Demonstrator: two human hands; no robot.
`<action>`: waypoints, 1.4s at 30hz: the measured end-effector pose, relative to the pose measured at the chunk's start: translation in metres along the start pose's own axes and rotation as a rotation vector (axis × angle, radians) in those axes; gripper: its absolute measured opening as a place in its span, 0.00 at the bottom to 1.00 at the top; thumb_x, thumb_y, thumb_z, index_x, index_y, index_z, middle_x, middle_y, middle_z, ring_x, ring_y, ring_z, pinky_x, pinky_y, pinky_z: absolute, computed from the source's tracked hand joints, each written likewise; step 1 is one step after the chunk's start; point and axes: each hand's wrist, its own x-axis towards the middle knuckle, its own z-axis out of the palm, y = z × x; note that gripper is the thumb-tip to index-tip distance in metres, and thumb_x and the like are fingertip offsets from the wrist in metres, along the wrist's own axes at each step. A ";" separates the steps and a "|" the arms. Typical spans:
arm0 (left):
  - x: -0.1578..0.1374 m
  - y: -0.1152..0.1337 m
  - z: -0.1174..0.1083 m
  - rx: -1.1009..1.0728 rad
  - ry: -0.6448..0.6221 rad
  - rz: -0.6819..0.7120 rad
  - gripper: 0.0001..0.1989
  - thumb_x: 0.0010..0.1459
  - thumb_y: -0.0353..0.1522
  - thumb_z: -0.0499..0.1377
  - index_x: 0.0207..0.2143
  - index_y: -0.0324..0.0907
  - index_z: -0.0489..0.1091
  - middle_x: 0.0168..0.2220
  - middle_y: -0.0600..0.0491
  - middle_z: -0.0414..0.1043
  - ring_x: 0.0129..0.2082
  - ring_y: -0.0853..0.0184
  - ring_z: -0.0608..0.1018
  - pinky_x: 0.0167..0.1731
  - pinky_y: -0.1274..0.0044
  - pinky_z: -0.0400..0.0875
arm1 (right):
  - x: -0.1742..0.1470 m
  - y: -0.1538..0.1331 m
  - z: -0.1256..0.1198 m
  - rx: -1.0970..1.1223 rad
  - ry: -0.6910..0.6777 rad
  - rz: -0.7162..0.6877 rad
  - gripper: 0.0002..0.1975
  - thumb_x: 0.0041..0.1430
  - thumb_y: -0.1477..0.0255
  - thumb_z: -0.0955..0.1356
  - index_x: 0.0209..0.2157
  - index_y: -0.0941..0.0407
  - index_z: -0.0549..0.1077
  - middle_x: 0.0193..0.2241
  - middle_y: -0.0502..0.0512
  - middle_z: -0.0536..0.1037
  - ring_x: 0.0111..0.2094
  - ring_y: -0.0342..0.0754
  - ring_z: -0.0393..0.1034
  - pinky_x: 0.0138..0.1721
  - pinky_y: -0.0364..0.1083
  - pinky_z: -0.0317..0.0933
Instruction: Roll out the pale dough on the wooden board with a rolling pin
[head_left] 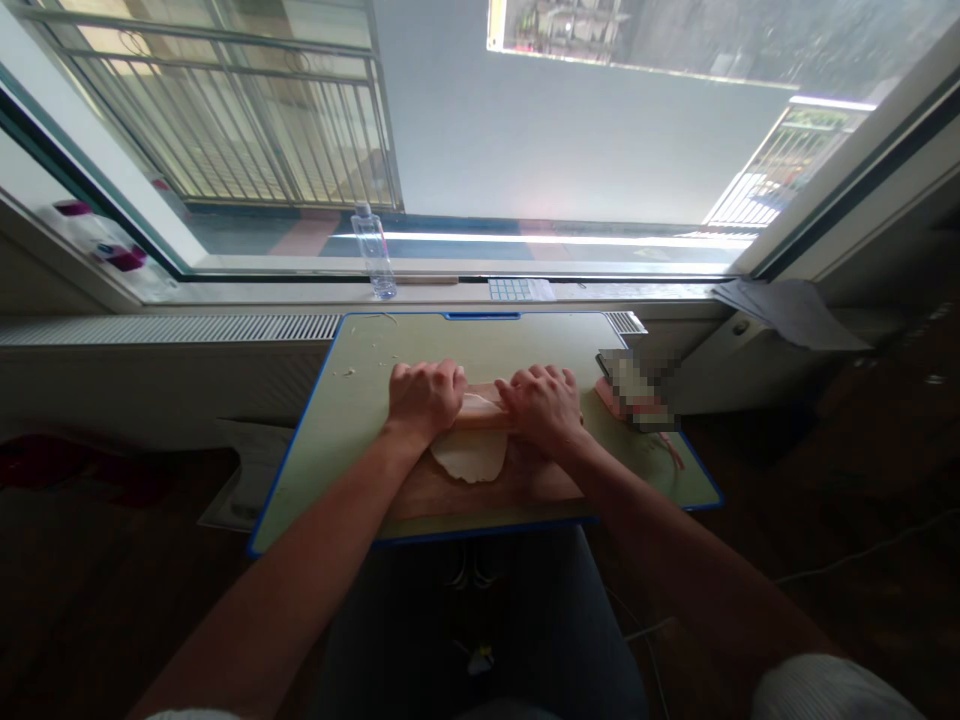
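Both of my hands are wrapped round a wooden rolling pin (480, 420), which lies across a flattened sheet of pale dough (471, 458). My left hand (426, 398) grips the pin's left end, and my right hand (544, 402) grips its right end. Most of the pin is covered by my fingers; only its middle shows. Dough shows on the near side of the pin and a little on the far side. Underneath is a brown wooden board (540, 480), set on a small pale-green table (360, 400) with a blue edge.
Scraps of dough (348, 373) lie at the table's far left. A blurred-out object (637, 390) rests at its right edge. Beyond, a clear plastic bottle (373, 252) and papers (519, 290) stand along the windowsill. A white-and-purple bottle (101, 240) is at far left.
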 end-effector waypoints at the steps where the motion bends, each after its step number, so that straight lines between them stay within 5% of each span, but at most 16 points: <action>1: -0.006 0.000 -0.001 -0.001 0.011 -0.006 0.24 0.77 0.40 0.44 0.44 0.43 0.80 0.44 0.38 0.84 0.50 0.50 0.83 0.53 0.59 0.63 | -0.006 -0.002 0.000 0.002 0.014 -0.017 0.26 0.80 0.53 0.59 0.47 0.53 0.82 0.51 0.63 0.83 0.54 0.60 0.71 0.62 0.59 0.53; 7: -0.041 0.004 0.003 0.008 0.079 -0.053 0.23 0.77 0.40 0.44 0.49 0.44 0.78 0.51 0.40 0.83 0.55 0.50 0.80 0.53 0.60 0.67 | -0.031 -0.010 0.014 0.027 0.097 -0.038 0.25 0.81 0.53 0.59 0.59 0.54 0.78 0.60 0.64 0.80 0.62 0.63 0.66 0.66 0.62 0.49; 16: -0.043 0.000 0.023 -0.023 0.042 -0.052 0.25 0.75 0.41 0.48 0.65 0.46 0.73 0.68 0.43 0.74 0.68 0.48 0.72 0.70 0.50 0.58 | -0.028 -0.009 0.018 0.015 0.080 -0.055 0.26 0.81 0.52 0.58 0.56 0.51 0.79 0.60 0.62 0.80 0.63 0.64 0.65 0.67 0.64 0.47; 23: -0.025 0.001 0.015 0.038 -0.051 -0.050 0.23 0.75 0.40 0.47 0.58 0.47 0.78 0.63 0.44 0.78 0.63 0.50 0.75 0.64 0.55 0.64 | -0.009 -0.008 0.015 0.004 -0.024 -0.036 0.24 0.80 0.51 0.59 0.56 0.51 0.79 0.57 0.62 0.82 0.62 0.62 0.65 0.62 0.59 0.50; 42: 0.001 -0.003 0.012 0.035 -0.091 -0.013 0.21 0.74 0.39 0.47 0.50 0.46 0.79 0.56 0.41 0.80 0.59 0.50 0.77 0.57 0.57 0.68 | 0.008 -0.011 0.017 -0.029 -0.029 0.016 0.25 0.79 0.54 0.59 0.50 0.54 0.80 0.52 0.64 0.83 0.56 0.61 0.70 0.58 0.57 0.57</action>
